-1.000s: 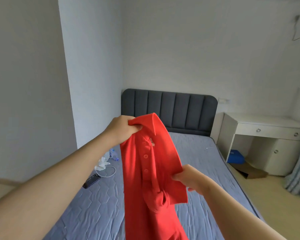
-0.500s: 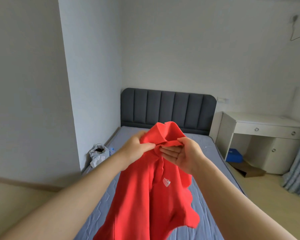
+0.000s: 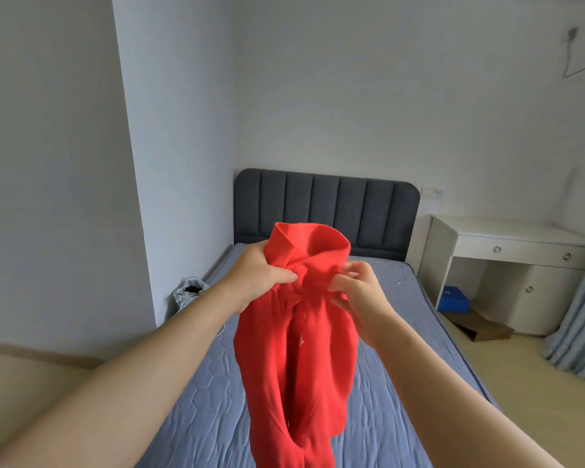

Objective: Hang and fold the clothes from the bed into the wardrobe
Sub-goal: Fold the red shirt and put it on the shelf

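1. Both hands have drawn together at the collar of the bright red soft-cloth polo shirt point(image 3: 301, 352). The left hand point(image 3: 259, 280) bunches the cloth and the right hand point(image 3: 360, 293) pinches the placket, up from its lower hold a second ago.
2. The shirt hangs collar-up in the air over the blue-grey quilted bed point(image 3: 406, 383) — seemingly being squared for hanger or fold.
3. A dark grey padded headboard point(image 3: 328, 204) stands at the far end, a white desk point(image 3: 520, 239) far right and a pale blue curtain point(image 3: 583, 319) at the right edge.
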Demonstrator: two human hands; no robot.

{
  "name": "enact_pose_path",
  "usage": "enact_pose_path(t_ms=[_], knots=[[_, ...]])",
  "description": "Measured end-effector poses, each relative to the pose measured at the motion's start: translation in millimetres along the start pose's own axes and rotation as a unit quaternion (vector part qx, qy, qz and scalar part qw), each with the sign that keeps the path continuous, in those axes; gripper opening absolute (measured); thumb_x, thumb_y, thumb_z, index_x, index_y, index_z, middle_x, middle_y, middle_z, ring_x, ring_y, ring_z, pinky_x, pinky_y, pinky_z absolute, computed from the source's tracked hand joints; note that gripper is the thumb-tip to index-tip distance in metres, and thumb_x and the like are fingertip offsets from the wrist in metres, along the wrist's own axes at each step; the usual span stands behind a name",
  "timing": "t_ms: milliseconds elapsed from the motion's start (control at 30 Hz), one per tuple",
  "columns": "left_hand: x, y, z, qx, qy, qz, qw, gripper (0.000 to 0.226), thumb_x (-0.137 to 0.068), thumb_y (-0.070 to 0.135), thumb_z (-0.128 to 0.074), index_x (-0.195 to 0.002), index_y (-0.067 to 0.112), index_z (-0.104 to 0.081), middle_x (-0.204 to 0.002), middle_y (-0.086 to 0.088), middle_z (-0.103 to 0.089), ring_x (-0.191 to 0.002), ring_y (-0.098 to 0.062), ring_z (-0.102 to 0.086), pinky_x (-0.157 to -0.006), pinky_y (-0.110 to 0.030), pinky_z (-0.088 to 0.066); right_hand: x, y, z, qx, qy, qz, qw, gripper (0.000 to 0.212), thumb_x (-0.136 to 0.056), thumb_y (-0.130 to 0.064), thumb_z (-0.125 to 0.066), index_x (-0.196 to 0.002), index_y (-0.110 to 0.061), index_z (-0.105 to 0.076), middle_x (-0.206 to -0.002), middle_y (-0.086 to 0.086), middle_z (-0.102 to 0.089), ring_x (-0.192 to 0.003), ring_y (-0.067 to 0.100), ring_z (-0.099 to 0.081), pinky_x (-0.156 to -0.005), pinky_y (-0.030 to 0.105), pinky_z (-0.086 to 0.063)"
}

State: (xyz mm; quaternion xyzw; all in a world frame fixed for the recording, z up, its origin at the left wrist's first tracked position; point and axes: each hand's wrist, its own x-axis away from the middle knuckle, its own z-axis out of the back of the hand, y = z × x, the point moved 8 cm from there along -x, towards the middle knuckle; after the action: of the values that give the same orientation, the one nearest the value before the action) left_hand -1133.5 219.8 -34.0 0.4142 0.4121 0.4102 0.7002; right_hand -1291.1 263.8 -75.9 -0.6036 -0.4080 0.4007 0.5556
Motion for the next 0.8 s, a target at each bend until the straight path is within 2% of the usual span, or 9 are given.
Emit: enact_pose_path(t_ms=[67,133,200,300,400,467,567,667,800], knots=[[1,3,2,0.017,-0.018,-0.001,1.000,0.026,-0.074,-0.009,-0.068,-0.078,0.016,-0.060,-0.074,0.001,-0.062,-0.067,-0.013,-0.059,-0.069,-0.023,-0.049,0,-2,11,0.083,0.059,0.014,0.995,0.046,-0.079,0.008,-0.053,-0.118,-0.016,-0.043,-0.108,0.002,-0.044,-0.081,0.013,-0.047,-0.061,0.022,-0.038],[2,3,3,0.017,-0.037,0.001,0.999,0.025,-0.074,-0.008,-0.069,-0.078,0.015,-0.061,-0.075,0.000,-0.063,-0.069,-0.014,-0.060,-0.074,-0.028,-0.051,0,3,12,0.120,0.041,-0.002,0.992,0.061,-0.080,0.007,-0.055,-0.132,-0.020,-0.037,-0.120,0.000,-0.039,-0.093,0.016,-0.046,-0.064,0.023,-0.037],[3,2,4,0.016,-0.050,0.004,0.999,0.024,-0.074,-0.008,-0.069,-0.079,0.015,-0.062,-0.076,-0.001,-0.064,-0.070,-0.015,-0.060,-0.079,-0.031,-0.051,1,13,4,0.128,-0.022,-0.040,0.991,0.048,-0.081,0.007,-0.056,-0.124,-0.013,-0.048,-0.108,0.004,-0.052,-0.084,0.015,-0.051,-0.060,0.021,-0.040],[4,-5,7,0.015,-0.053,0.013,0.998,0.024,-0.074,-0.008,-0.069,-0.081,0.014,-0.062,-0.077,-0.001,-0.064,-0.072,-0.016,-0.061,-0.081,-0.033,-0.051,5,23,1,0.153,-0.047,-0.075,0.984,0.015,-0.082,0.002,-0.059,-0.094,-0.006,-0.062,-0.080,0.008,-0.058,-0.064,0.014,-0.050,-0.047,0.014,-0.040],[7,-11,11,-0.040,-0.043,0.003,0.998,0.020,-0.075,-0.004,-0.069,-0.080,0.014,-0.061,-0.076,0.000,-0.063,-0.069,-0.013,-0.059,-0.075,-0.028,-0.050,2,32,11,0.127,-0.007,-0.075,0.989,0.018,-0.079,0.001,-0.061,-0.097,0.002,-0.063,-0.082,0.010,-0.058,-0.065,0.018,-0.051,-0.054,0.022,-0.038],[7,-16,16,-0.160,-0.011,-0.012,0.987,0.015,-0.076,0.007,-0.071,-0.078,0.015,-0.059,-0.074,0.001,-0.061,-0.067,-0.014,-0.055,-0.062,-0.021,-0.043,1,38,14,0.098,0.006,-0.070,0.993,0.023,-0.078,0.003,-0.062,-0.099,0.009,-0.061,-0.083,0.013,-0.059,-0.071,0.022,-0.053,-0.062,0.027,-0.041],[11,-26,18,-0.300,0.020,-0.007,0.954,0.020,-0.077,0.022,-0.071,-0.067,0.022,-0.053,-0.068,0.005,-0.057,-0.074,-0.021,-0.055,-0.061,-0.028,-0.039,3,48,10,0.109,-0.023,-0.069,0.991,0.010,-0.080,-0.001,-0.066,-0.078,-0.005,-0.056,-0.077,0.012,-0.058,-0.067,0.021,-0.053,-0.063,0.029,-0.041],[18,-42,12,-0.344,0.017,0.006,0.939,0.017,-0.079,0.032,-0.069,-0.087,0.019,-0.061,-0.083,0.001,-0.064,-0.090,-0.022,-0.059,-0.071,-0.028,-0.042,6,60,11,0.137,-0.019,-0.052,0.989,0.023,-0.081,-0.005,-0.068,-0.070,-0.013,-0.049,-0.069,0.005,-0.055,-0.061,0.017,-0.050,-0.058,0.027,-0.039],[31,-71,1,-0.288,-0.055,0.028,0.956,0.024,-0.078,0.029,-0.072,-0.069,0.023,-0.051,-0.066,0.007,-0.051,-0.075,-0.018,-0.055,-0.066,-0.028,-0.040,20,82,15,0.155,-0.058,-0.077,0.983,0.007,-0.080,-0.007,-0.069,-0.084,-0.009,-0.064,-0.085,0.015,-0.067,-0.077,0.025,-0.061,-0.078,0.037,-0.051]])
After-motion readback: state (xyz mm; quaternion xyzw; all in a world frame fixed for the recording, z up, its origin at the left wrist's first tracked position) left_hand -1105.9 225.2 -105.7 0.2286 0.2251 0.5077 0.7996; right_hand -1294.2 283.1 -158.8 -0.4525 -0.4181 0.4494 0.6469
